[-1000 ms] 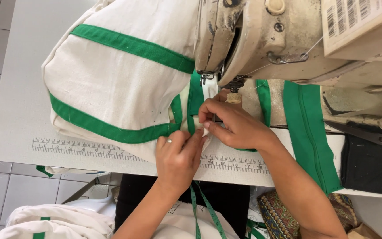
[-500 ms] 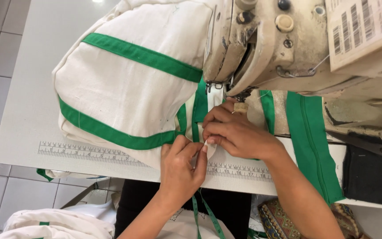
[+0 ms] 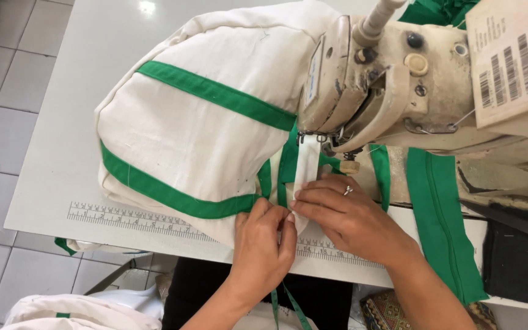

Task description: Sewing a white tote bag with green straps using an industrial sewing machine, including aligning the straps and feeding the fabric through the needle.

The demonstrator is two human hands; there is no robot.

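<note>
Cream bag (image 3: pixel 197 134) with green stripes lies bunched on the white table (image 3: pixel 62 122), its edge pushed under the head of the sewing machine (image 3: pixel 392 85). Both hands meet at that edge, just below the needle. Left hand (image 3: pixel 263 241) pinches the cloth between thumb and fingers, while right hand (image 3: pixel 346 211), wearing a ring, presses flat on a cream strip (image 3: pixel 305 168) with fingers together. A printed ruler (image 3: pixel 135 220) runs along the table's near edge. Green strap (image 3: pixel 444 226) hangs to the right.
</note>
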